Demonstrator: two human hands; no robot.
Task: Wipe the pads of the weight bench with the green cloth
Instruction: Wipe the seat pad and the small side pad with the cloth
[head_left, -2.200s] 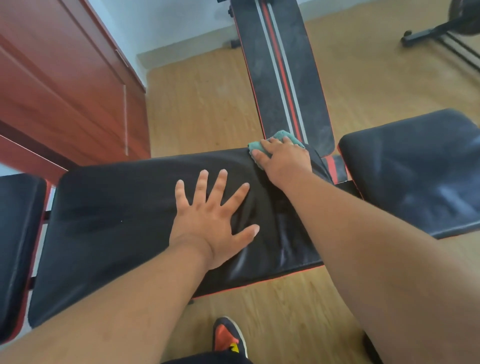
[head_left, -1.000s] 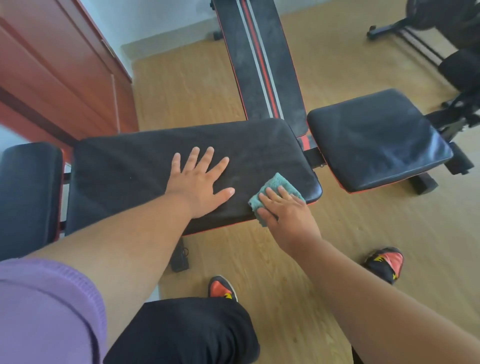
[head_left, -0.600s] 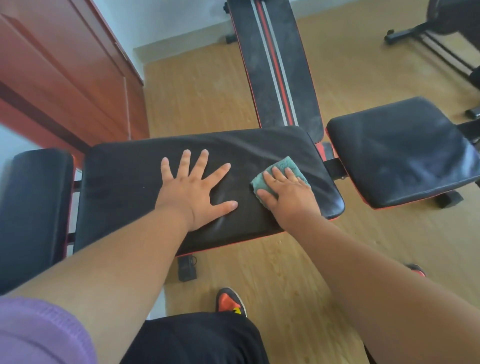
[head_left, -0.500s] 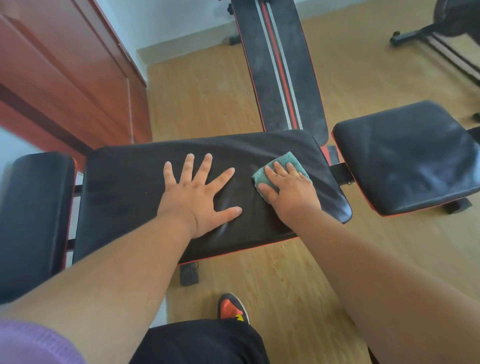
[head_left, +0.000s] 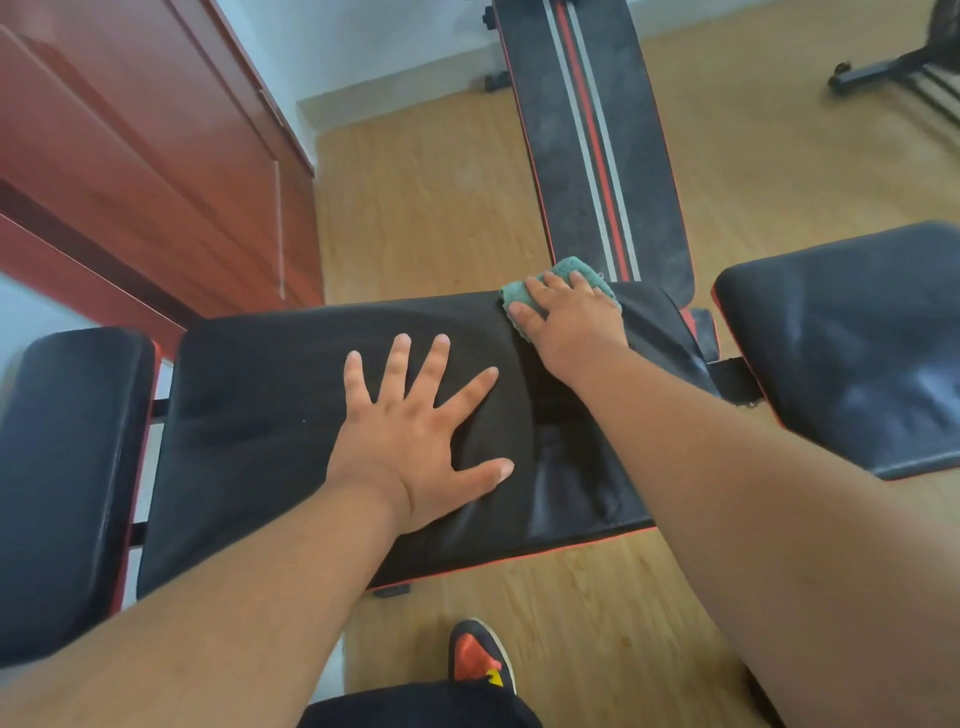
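Note:
The black middle pad of the weight bench fills the centre of the view. My left hand lies flat on it with the fingers spread and holds nothing. My right hand presses the green cloth onto the pad's far right corner, fingers on top of the cloth. A second black pad lies to the right and a third pad to the left.
A long black board with red and grey stripes stretches away behind the bench. A red-brown cabinet stands at the left. A black equipment base sits at the far right on the wooden floor. My shoe is below the bench.
My right hand has slid the green cloth from the near edge of the middle pad up to its far right corner. My left hand has stayed flat on the pad.

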